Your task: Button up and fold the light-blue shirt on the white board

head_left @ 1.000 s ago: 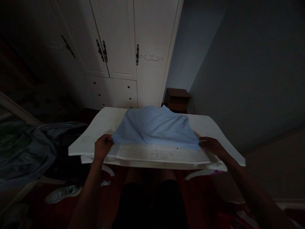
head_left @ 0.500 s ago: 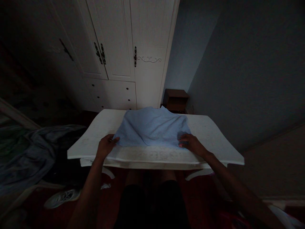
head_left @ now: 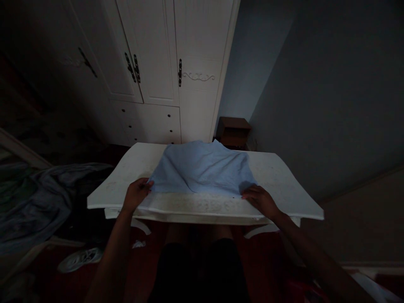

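Note:
A light blue cloth (head_left: 202, 166) lies spread across the middle of a white table (head_left: 280, 181), with a few wrinkles running through it. At its near left corner, my left hand (head_left: 136, 194) pinches the edge between thumb and fingers. My right hand (head_left: 261, 201) grips the near right corner, its fingers closed on the fabric. The cloth's near edge runs fairly straight between the two hands, and its far edge reaches the back of the table. Whether it is a garment or a plain piece of fabric I cannot tell.
A white wardrobe (head_left: 202, 97) stands behind the table, and a small brown cabinet (head_left: 235, 123) sits by the wall. Grey clothes (head_left: 47, 202) are heaped at the left. On the red floor lie a shoe (head_left: 80, 259) and a crumpled scrap (head_left: 139, 244).
My right hand has moved slightly right and toward me, drawing the cloth's near right corner outward. My left hand has shifted a little to the left with its corner.

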{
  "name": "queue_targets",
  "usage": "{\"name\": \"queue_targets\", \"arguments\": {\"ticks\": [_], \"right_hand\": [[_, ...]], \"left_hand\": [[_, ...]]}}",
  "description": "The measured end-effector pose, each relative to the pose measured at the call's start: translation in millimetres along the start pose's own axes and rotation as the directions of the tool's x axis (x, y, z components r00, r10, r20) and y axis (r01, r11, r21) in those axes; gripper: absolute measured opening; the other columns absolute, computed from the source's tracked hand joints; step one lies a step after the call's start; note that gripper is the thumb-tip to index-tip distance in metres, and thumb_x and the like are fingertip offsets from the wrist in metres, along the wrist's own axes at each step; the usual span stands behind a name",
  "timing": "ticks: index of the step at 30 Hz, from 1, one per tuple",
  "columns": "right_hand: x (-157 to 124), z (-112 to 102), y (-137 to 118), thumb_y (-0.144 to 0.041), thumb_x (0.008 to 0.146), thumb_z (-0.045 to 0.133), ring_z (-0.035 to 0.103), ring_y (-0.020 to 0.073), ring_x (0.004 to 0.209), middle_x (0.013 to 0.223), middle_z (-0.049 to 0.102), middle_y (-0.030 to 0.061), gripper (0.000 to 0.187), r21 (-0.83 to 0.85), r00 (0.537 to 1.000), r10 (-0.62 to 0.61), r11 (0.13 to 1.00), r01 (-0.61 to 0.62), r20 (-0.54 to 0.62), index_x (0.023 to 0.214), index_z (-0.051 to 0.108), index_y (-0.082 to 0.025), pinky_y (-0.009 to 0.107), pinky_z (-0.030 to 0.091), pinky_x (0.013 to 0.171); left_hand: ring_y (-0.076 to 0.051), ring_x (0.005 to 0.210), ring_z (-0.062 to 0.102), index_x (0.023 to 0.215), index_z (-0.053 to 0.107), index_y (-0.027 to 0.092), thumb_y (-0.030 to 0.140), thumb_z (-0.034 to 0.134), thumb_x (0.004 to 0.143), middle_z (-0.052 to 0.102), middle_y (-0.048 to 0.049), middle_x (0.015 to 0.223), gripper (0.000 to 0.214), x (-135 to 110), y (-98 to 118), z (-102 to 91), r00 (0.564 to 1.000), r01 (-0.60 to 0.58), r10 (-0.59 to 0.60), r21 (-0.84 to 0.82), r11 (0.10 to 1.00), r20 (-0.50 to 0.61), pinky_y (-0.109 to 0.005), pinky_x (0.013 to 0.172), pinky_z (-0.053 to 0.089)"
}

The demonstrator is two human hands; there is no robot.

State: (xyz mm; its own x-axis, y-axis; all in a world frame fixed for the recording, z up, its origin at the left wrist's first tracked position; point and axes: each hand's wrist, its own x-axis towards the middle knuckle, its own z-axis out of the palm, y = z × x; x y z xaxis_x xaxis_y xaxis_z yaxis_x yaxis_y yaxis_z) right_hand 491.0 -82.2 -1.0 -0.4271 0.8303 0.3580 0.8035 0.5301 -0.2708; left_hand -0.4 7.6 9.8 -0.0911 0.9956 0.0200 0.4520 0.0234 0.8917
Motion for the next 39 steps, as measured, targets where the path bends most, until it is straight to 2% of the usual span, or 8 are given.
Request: {"name": "queue_targets", "arguments": {"ticks": [7, 17, 20, 23, 26, 32, 36, 39], "right_hand": [[3.2, -19.8, 9.9, -0.051, 0.094, 0.047, 0.068, 0.0225, 0.085, 0.087, 0.075, 0.0046, 0.039, 0.132, 0.985, 0.169, 0.978, -0.164, -0.031, 0.077, 0.074, -0.029, 0.039, 0.050, 0.081], [-1.3, -30.1, 19.6, -0.052, 0.093, 0.048, 0.068, 0.0231, 0.085, 0.088, 0.075, 0.0052, 0.038, 0.089, 0.994, 0.099, 0.991, -0.103, 0.049, 0.080, 0.074, -0.028, 0.044, 0.046, 0.087], [0.4, -33.5, 17.0, -0.053, 0.092, 0.050, 0.067, 0.0232, 0.093, 0.094, 0.075, 0.0055, 0.036, 0.151, 0.981, 0.150, 0.974, -0.168, 0.122, 0.088, 0.074, -0.027, 0.042, 0.049, 0.090], [9.8, -35.7, 18.8, -0.054, 0.090, 0.052, 0.066, 0.0240, 0.102, 0.109, 0.071, 0.0074, 0.037, 0.175, 0.967, 0.245, 0.951, -0.253, 0.069, 0.104, 0.071, -0.025, 0.041, 0.050, 0.093], [35.8, -30.6, 24.4, -0.051, 0.090, 0.053, 0.063, 0.0257, 0.109, 0.116, 0.068, 0.0090, 0.038, 0.153, 0.958, 0.285, 0.948, -0.280, -0.014, 0.112, 0.067, -0.023, 0.043, 0.047, 0.099], [135.7, 7.2, 24.7, -0.040, 0.091, 0.054, 0.057, 0.0262, 0.117, 0.124, 0.064, 0.0101, 0.036, 0.093, 0.978, 0.208, 0.973, -0.209, 0.027, 0.120, 0.063, -0.021, 0.043, 0.042, 0.103], [201.8, 42.3, 7.8, -0.037, 0.090, 0.058, 0.051, 0.0254, 0.123, 0.131, 0.059, 0.0143, 0.045, -0.032, 0.981, 0.128, 0.992, -0.125, 0.143, 0.129, 0.058, -0.014, 0.038, 0.037, 0.108], [238.8, 66.8, -5.5, -0.043, 0.092, 0.055, 0.044, 0.0291, 0.130, 0.141, 0.047, 0.0200, 0.056, -0.174, 0.971, 0.233, 0.959, -0.222, 0.045, 0.137, 0.049, -0.010, 0.040, 0.037, 0.106]], "left_hand": [[-0.014, 0.047, 0.053, 0.077, 0.063, 0.018, 0.057, 0.062, 0.067, 0.057, 0.0014, 0.053, 0.041, -0.2, -4.1, -1.4, 0.999, -0.039, 0.039, -0.004, 0.999, -0.033, -0.025, 0.050, 0.046], [-0.015, 0.051, 0.057, 0.074, 0.063, 0.018, 0.065, 0.062, 0.064, 0.058, 0.0004, 0.054, 0.048, -3.1, -7.6, -4.2, 0.999, -0.032, 0.033, 0.033, 0.999, -0.021, -0.026, 0.051, 0.049], [-0.016, 0.050, 0.057, 0.083, 0.065, 0.018, 0.068, 0.061, 0.063, 0.063, -0.0010, 0.060, 0.054, -0.1, -5.7, -9.6, 0.998, 0.051, -0.053, 0.082, 0.995, 0.024, -0.026, 0.047, 0.047], [-0.018, 0.054, 0.061, 0.088, 0.066, 0.019, 0.068, 0.056, 0.069, 0.069, -0.0038, 0.069, 0.053, 12.6, 0.8, -11.4, 0.998, 0.066, -0.063, 0.220, 0.973, -0.021, -0.027, 0.049, 0.046], [-0.024, 0.074, 0.068, 0.080, 0.066, 0.020, 0.065, 0.053, 0.074, 0.072, -0.0073, 0.077, 0.047, 34.5, 11.9, -4.9, 0.992, 0.028, 0.023, 0.378, 0.925, -0.127, -0.029, 0.063, 0.050], [-0.031, 0.090, 0.069, 0.086, 0.066, 0.018, 0.059, 0.057, 0.075, 0.074, -0.0166, 0.095, 0.044, 74.1, 31.1, 20.0, 0.996, 0.074, -0.036, 0.553, 0.830, -0.078, -0.035, 0.072, 0.051], [-0.033, 0.089, 0.070, 0.086, 0.066, 0.017, 0.052, 0.056, 0.077, 0.074, -0.0181, 0.093, 0.038, 78.2, 30.5, 27.4, 0.993, 0.114, -0.092, 0.603, 0.789, -0.066, -0.036, 0.066, 0.050], [-0.034, 0.088, 0.070, 0.085, 0.067, 0.018, 0.049, 0.051, 0.081, 0.074, -0.0184, 0.093, 0.035, 71.9, 29.2, 32.0, 0.990, 0.143, -0.122, 0.618, 0.773, -0.077, -0.036, 0.064, 0.049]]}}
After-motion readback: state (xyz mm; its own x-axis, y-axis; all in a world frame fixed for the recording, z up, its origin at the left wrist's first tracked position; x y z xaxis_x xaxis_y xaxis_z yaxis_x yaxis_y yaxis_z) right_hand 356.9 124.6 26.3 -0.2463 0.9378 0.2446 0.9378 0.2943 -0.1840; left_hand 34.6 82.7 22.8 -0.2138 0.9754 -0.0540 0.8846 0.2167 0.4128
